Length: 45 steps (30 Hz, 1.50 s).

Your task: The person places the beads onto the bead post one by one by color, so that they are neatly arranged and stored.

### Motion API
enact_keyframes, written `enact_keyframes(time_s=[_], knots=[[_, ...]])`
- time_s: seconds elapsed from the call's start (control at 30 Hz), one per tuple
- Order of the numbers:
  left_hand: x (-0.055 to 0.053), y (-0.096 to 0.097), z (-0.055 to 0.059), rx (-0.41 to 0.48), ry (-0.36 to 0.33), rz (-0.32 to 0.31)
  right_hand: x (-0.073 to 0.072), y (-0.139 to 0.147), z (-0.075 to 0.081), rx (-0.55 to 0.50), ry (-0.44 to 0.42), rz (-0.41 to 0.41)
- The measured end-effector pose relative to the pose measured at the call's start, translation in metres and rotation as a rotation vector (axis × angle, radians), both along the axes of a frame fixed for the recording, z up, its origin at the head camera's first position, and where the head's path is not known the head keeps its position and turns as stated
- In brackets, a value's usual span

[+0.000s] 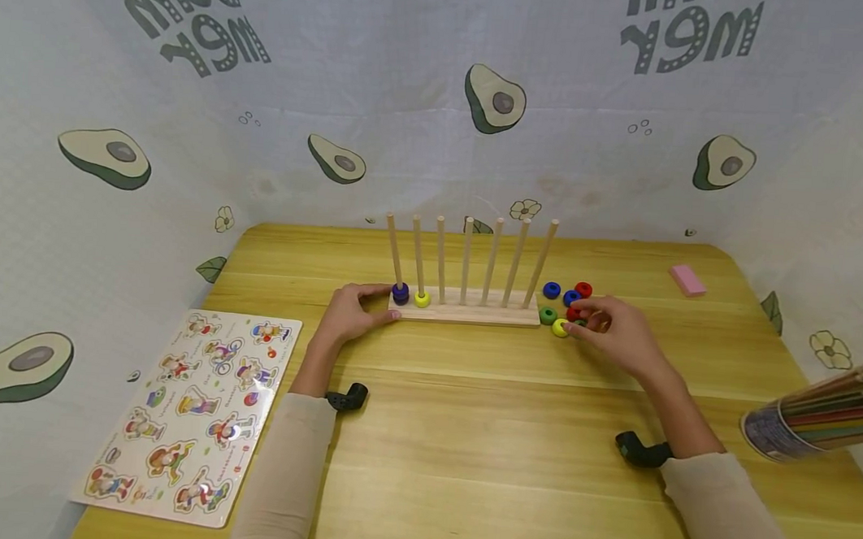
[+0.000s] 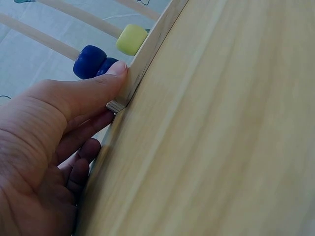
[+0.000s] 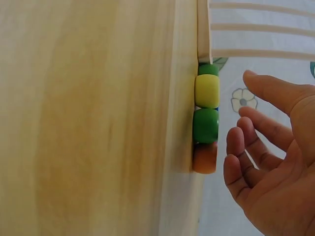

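A wooden peg stand (image 1: 466, 313) with several upright pegs stands mid-table. Two dark blue beads (image 1: 400, 294) are stacked on its leftmost peg, and one yellow bead (image 1: 422, 299) sits on the peg beside it. My left hand (image 1: 348, 314) grips the base's left end, thumb (image 2: 110, 78) on the front side. Off the stand's right end lies a group of loose beads, among them a yellow bead (image 3: 206, 91), a green bead (image 3: 205, 126) and an orange bead (image 3: 204, 158). Just above them my right hand (image 1: 626, 333) hovers, fingers apart and holding nothing.
On the left lies a picture puzzle board (image 1: 197, 412). A pink block (image 1: 687, 280) is at the back right, and a holder of colored pencils (image 1: 789, 427) stands at the right edge. Patterned cloth (image 1: 411, 97) hangs behind the table.
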<state>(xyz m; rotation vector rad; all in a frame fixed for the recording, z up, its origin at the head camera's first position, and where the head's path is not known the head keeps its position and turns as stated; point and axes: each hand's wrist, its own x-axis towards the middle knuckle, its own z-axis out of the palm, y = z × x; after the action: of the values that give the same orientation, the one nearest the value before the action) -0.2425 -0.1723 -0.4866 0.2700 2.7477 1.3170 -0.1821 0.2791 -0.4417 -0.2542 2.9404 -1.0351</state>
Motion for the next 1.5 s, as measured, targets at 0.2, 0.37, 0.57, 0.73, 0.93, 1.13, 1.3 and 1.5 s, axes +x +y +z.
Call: enact_keyframes(time_s=[0.2, 0.37, 0.57, 0.73, 0.93, 1.13, 1.3, 1.5], knots=[[0.001, -0.001, 0.0, 0.008, 0.008, 0.001, 0.0, -0.004, -0.005, 0.015, 0.003, 0.024], [0.0, 0.0, -0.001, -0.002, 0.02, 0.003, -0.002, -0.006, -0.008, 0.043, -0.017, 0.034], [-0.001, 0.0, -0.003, -0.008, 0.025, 0.002, -0.004, -0.007, -0.011, 0.074, -0.001, 0.05], [-0.002, 0.001, -0.002, -0.001, 0.022, 0.005, -0.003, -0.01, -0.01, 0.084, 0.019, 0.047], [-0.001, 0.0, -0.002, -0.001, 0.013, 0.004, -0.001, -0.009, -0.008, 0.066, 0.03, 0.031], [-0.001, 0.0, -0.002, 0.0, 0.019, -0.001, 0.002, -0.005, 0.006, 0.015, 0.058, 0.01], [-0.001, 0.0, -0.002, 0.005, 0.019, -0.003, 0.003, -0.003, 0.03, -0.021, 0.091, -0.008], [0.0, 0.0, -0.002, 0.008, 0.014, -0.002, 0.003, -0.005, 0.066, -0.063, 0.167, -0.042]])
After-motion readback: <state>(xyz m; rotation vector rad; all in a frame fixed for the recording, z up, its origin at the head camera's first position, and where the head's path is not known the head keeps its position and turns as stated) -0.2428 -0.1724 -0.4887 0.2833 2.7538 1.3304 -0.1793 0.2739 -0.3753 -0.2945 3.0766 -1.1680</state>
